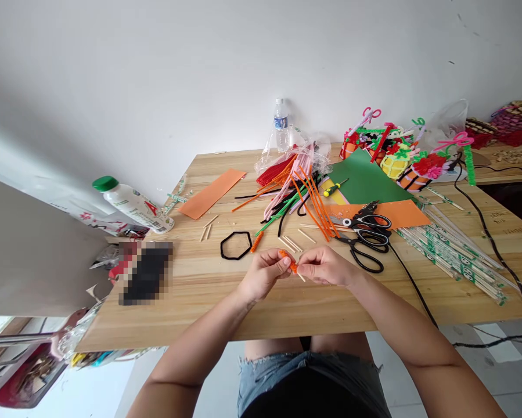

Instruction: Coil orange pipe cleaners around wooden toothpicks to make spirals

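Observation:
Between my hands is a short wooden stick (pixel 301 277) with an orange pipe cleaner (pixel 292 266) coiled around it. My left hand (pixel 267 270) is closed on the wrapped part, thumb on top. My right hand (pixel 324 266) pinches at the coil's right end, its fingertips partly hiding the pipe cleaner. Just beyond them lie a finished orange coil (pixel 256 242), several short sticks (pixel 292 244) and a black pipe cleaner bent into a hexagon (pixel 236 245). Loose orange pipe cleaners (pixel 317 206) fan out from the pile behind.
Two pairs of black scissors (pixel 367 238) lie right of my hands, near a green sheet (pixel 367 177) and a yellow screwdriver (pixel 335 187). Bundled wrapped sticks (pixel 456 249) and a black cable (pixel 496 244) are further right. A white bottle (pixel 134 206) leans at left; decorated baskets (pixel 421 171) stand behind.

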`<state>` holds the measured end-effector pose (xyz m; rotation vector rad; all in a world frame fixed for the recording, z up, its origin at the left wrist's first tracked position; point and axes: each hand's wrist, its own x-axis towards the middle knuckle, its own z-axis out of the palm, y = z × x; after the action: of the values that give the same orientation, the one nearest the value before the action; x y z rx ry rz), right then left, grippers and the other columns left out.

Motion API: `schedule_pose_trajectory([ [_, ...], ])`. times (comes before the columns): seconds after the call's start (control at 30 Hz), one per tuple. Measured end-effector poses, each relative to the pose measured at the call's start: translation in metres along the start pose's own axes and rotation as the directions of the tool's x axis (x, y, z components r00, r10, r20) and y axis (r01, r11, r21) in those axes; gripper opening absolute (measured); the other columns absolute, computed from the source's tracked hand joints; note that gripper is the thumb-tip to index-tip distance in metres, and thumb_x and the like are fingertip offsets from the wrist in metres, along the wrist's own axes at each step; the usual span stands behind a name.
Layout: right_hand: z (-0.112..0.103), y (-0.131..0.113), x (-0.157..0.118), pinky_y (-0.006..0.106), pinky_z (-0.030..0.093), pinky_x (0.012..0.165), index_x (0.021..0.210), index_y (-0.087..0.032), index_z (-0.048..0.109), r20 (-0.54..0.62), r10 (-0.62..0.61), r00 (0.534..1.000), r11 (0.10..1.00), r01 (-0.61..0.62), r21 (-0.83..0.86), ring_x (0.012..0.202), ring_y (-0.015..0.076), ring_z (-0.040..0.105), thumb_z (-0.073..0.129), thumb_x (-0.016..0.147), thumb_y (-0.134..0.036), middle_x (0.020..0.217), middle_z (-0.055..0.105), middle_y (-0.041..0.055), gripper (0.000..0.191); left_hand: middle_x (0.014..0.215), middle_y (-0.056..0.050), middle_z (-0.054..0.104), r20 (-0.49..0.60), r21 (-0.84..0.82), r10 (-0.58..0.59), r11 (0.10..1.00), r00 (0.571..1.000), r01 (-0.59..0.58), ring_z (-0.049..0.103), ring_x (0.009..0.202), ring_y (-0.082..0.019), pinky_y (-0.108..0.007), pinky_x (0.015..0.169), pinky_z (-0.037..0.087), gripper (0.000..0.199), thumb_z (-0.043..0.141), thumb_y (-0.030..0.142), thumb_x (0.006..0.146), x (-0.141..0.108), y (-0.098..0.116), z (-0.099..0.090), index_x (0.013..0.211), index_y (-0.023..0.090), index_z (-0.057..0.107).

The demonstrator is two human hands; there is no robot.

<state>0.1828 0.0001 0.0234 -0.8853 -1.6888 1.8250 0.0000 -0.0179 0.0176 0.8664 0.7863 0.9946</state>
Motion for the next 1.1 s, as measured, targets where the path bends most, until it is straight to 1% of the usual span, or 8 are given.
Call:
schedule_pose_trajectory([
  [0.13, 0.002, 0.0, 0.0, 0.02, 0.018, 0.035, 0.073, -0.013, 0.063, 0.058, 0.06, 0.997, 0.98, -0.07, 0.187, 0.033, 0.004, 0.022, 0.068, 0.076, -0.05, 0.039, 0.032, -0.011, 0.037, 0.058, 0.0, 0.055, 0.105, -0.052, -0.02, 0.998, 0.994, 0.026, 0.051, 0.055, -0.01, -0.023, 0.054, 0.037, 0.039, 0.082, 0.045, 0.063, -0.001, 0.002, 0.002, 0.071, 0.012, 0.065],
  [0.3, 0.008, -0.001, 0.0, 0.022, 0.033, 0.047, 0.069, -0.012, 0.069, -0.22, -0.143, 0.965, 0.957, 0.078, -0.281, 0.051, 0.0087, 0.043, 0.067, 0.079, -0.039, 0.056, 0.057, -0.0003, 0.028, 0.062, 0.002, 0.059, -0.067, 0.131, 0.105, 0.987, 0.992, -0.096, 0.048, 0.056, -0.008, -0.022, 0.056, 0.037, 0.041, 0.086, 0.044, 0.056, 0.005, -0.001, 0.0, 0.066, 0.013, 0.061],
  [0.43, 0.008, -0.002, -0.001, 0.025, 0.036, 0.053, 0.066, -0.013, 0.068, -0.226, -0.264, 0.937, 0.882, 0.14, -0.451, 0.057, 0.0111, 0.046, 0.062, 0.081, -0.034, 0.062, 0.06, 0.0026, 0.026, 0.053, 0.003, 0.053, -0.116, 0.243, 0.109, 0.967, 0.987, -0.078, 0.043, 0.051, -0.007, -0.022, 0.051, 0.033, 0.042, 0.083, 0.047, 0.059, 0.006, -0.004, -0.001, 0.058, 0.014, 0.057],
  [0.63, -0.001, -0.001, 0.0, 0.02, 0.027, 0.04, 0.069, -0.014, 0.064, -0.078, -0.014, 0.997, 0.995, 0.006, -0.096, 0.042, 0.0063, 0.036, 0.066, 0.079, -0.043, 0.048, 0.048, -0.0047, 0.031, 0.057, 0.001, 0.055, -0.007, 0.147, 0.092, 0.985, 0.996, -0.09, 0.043, 0.053, -0.007, -0.022, 0.052, 0.03, 0.036, 0.08, 0.043, 0.067, 0.0, -0.004, -0.002, 0.064, 0.012, 0.061],
  [0.73, -0.003, -0.001, 0.0, 0.019, 0.019, 0.033, 0.074, -0.015, 0.062, 0.099, 0.107, 0.989, 0.975, -0.124, 0.182, 0.032, 0.0042, 0.023, 0.067, 0.077, -0.048, 0.038, 0.034, -0.011, 0.034, 0.064, -0.003, 0.06, 0.087, 0.027, 0.063, 0.997, 0.994, -0.066, 0.053, 0.06, -0.011, -0.025, 0.058, 0.037, 0.034, 0.08, 0.042, 0.067, -0.002, -0.002, 0.0, 0.069, 0.012, 0.065],
  [0.8, -0.002, -0.001, 0.0, 0.019, 0.017, 0.032, 0.074, -0.015, 0.061, 0.113, 0.111, 0.987, 0.963, -0.135, 0.232, 0.032, 0.004, 0.021, 0.068, 0.075, -0.05, 0.037, 0.033, -0.0117, 0.036, 0.064, -0.002, 0.059, 0.105, -0.015, 0.065, 0.998, 0.992, -0.064, 0.053, 0.06, -0.012, -0.025, 0.058, 0.038, 0.035, 0.08, 0.043, 0.067, -0.002, -0.001, 0.002, 0.071, 0.012, 0.065],
  [0.97, 0.007, -0.003, 0.0, 0.021, 0.028, 0.043, 0.066, -0.012, 0.066, -0.217, -0.104, 0.971, 0.982, 0.066, -0.178, 0.047, 0.0068, 0.039, 0.07, 0.075, -0.042, 0.052, 0.051, -0.0027, 0.031, 0.06, 0.002, 0.057, -0.007, 0.088, 0.15, 0.985, 0.989, -0.149, 0.048, 0.057, -0.008, -0.022, 0.056, 0.037, 0.037, 0.085, 0.042, 0.06, 0.003, -0.003, 0.003, 0.068, 0.013, 0.062],
  [1.1, 0.008, -0.001, 0.0, 0.022, 0.034, 0.049, 0.066, -0.012, 0.066, -0.199, -0.153, 0.968, 0.961, 0.099, -0.26, 0.054, 0.0088, 0.046, 0.067, 0.078, -0.039, 0.06, 0.057, 0.0, 0.03, 0.052, 0.004, 0.052, -0.092, 0.116, 0.115, 0.988, 0.989, -0.104, 0.041, 0.049, -0.005, -0.02, 0.05, 0.031, 0.04, 0.086, 0.041, 0.058, 0.005, -0.005, 0.0, 0.058, 0.013, 0.058],
])
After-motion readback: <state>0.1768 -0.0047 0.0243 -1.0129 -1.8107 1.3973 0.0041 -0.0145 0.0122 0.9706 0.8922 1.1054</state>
